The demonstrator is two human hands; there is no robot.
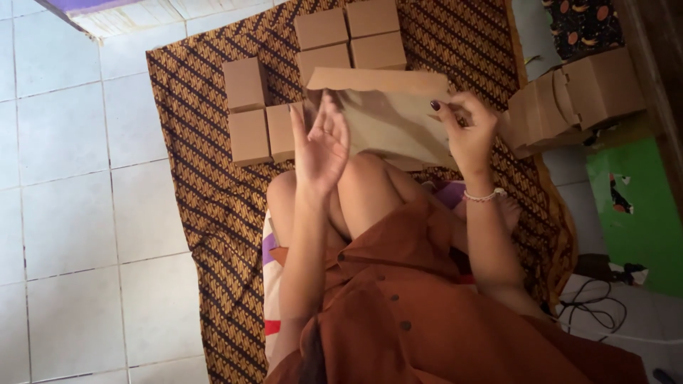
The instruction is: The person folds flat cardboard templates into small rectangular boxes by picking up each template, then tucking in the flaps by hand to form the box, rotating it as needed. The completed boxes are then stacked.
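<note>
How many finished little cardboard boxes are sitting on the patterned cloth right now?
7. Three folded boxes sit at the left of the cloth, four at the top. The flat cardboard sheet may hide more.

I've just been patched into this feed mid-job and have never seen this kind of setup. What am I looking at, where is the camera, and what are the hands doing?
There is no machine here: a person sits on a patterned brown cloth spread over a white tiled floor. The single picture comes from a camera worn on that person's head, looking down over their knees.

The right hand grips the edge of a flat brown cardboard sheet, an unfolded box blank. The left hand is open, fingers spread, against the sheet's other side rather than gripping it.

On the cloth beyond lie finished small cardboard boxes: a group of three to the left and a group of four farther ahead. To the right is a pile of partly folded blanks.
</note>
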